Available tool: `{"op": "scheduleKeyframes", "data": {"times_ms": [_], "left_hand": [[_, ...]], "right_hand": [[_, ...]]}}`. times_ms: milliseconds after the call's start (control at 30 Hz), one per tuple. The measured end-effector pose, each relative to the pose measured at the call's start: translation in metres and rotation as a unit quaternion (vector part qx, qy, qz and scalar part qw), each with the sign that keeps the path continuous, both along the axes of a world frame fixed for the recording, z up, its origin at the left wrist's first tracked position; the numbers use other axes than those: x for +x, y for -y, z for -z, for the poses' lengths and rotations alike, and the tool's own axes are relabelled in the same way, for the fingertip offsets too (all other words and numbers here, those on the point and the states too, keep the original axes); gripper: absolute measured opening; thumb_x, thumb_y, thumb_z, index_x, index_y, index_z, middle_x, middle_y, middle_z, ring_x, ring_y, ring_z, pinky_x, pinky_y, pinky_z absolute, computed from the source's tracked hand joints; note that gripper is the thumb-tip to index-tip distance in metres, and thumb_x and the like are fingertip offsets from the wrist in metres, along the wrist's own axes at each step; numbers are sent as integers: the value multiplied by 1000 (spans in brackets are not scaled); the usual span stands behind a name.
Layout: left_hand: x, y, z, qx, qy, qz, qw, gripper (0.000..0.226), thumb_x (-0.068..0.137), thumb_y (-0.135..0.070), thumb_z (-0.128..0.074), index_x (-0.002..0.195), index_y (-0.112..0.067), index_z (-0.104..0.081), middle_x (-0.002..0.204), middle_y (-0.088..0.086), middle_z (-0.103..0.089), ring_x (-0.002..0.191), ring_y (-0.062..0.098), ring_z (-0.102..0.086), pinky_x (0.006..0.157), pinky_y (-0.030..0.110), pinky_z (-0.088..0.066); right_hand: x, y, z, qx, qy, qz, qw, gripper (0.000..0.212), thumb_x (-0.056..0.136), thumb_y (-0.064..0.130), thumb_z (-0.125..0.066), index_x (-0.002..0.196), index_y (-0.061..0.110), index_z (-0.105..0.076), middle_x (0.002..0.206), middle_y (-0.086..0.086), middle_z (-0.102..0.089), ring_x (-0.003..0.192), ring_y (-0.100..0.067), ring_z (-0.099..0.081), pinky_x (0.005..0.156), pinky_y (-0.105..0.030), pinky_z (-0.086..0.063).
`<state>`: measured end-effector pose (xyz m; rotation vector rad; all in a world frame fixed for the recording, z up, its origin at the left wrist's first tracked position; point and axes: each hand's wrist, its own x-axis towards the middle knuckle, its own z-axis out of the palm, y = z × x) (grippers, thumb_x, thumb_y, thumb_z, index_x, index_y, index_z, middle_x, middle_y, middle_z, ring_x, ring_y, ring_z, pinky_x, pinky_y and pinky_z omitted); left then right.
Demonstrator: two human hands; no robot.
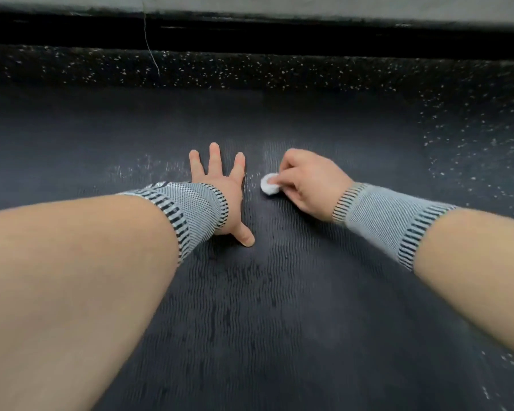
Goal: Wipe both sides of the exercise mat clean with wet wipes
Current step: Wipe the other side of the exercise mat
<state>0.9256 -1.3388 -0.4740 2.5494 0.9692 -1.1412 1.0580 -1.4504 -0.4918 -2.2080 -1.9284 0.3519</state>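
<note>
A: Exercise mat (pixel 279 292)?
B: Flat on speckled floor (pixel 250 72).
A: Grips?
B: Left hand (pixel 220 185): fingers spread, flat on mat. Right hand (pixel 312 179): pinching balled wet wipe (pixel 269 184) against mat.

Dark ribbed mat (pixel 279 292), white wipe (pixel 269 185), grey wristbands (pixel 196 209) (black-striped edges)
</note>
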Motion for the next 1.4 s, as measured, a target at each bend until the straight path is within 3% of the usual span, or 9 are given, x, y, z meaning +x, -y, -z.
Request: {"op": "scheduleKeyframes", "data": {"times_ms": [200,433,533,667,800,933,1100,1267,1400], "left_hand": [[-2,0,2,11,23,-10,1000,149,53,-64,-82,147,-28,28,155,13,32,141,45,23,115,62,-11],[-5,0,6,20,43,-11,999,149,52,-65,-82,148,-30,26,156,11,31,142,45,22,115,62,-12],[-6,0,5,23,50,-13,998,149,51,-64,-83,149,-30,25,156,11,30,143,44,21,115,63,-11],[-6,2,2,26,57,-18,998,148,51,-63,-83,150,-31,22,157,10,27,144,43,19,116,62,-9],[-11,3,2,27,79,-18,996,143,53,-65,-81,151,-30,17,159,9,23,145,42,16,117,59,-11],[-28,6,8,32,123,-1,992,125,62,-70,-73,154,-31,2,162,7,8,147,38,7,118,54,-12],[-67,33,26,42,234,30,971,68,93,-53,-50,152,-30,-24,161,1,-14,148,28,-7,117,51,-22],[-95,59,26,40,275,99,955,58,95,-44,-47,148,-23,-36,158,1,-23,147,26,-14,116,53,-23],[-117,69,19,19,272,141,952,67,90,-51,-50,149,-23,-34,159,0,-22,147,22,-15,116,53,-22]], "right_hand": [[3,-26,4,10,33,135,990,30,96,23,-44,116,16,-65,116,-4,-50,107,-24,-47,89,-34,-42],[-61,77,-5,3,-59,-18,998,11,79,7,-68,89,6,-73,86,-11,-60,76,-29,-54,63,-33,-46],[-51,62,-5,-13,-32,-38,999,11,86,10,-62,86,5,-71,90,-12,-60,81,-32,-54,65,-34,-44],[-25,16,3,1,41,79,996,26,95,18,-44,106,12,-67,112,-7,-54,102,-27,-47,79,-33,-37],[-40,27,4,-4,46,120,992,24,93,15,-45,111,13,-60,112,-7,-53,101,-27,-48,78,-32,-35],[-86,93,-1,19,2,36,999,18,85,5,-57,100,9,-65,95,-10,-58,85,-31,-51,67,-33,-36],[-101,123,-11,-21,-40,-66,997,15,78,-1,-66,88,10,-71,81,-12,-60,69,-32,-55,56,-32,-40],[-75,76,-3,-19,50,94,994,28,94,16,-44,114,14,-65,114,-7,-53,103,-29,-46,83,-39,-41],[-99,94,0,-30,34,117,992,27,93,13,-45,111,12,-65,113,-6,-54,101,-26,-46,84,-36,-41]]}}
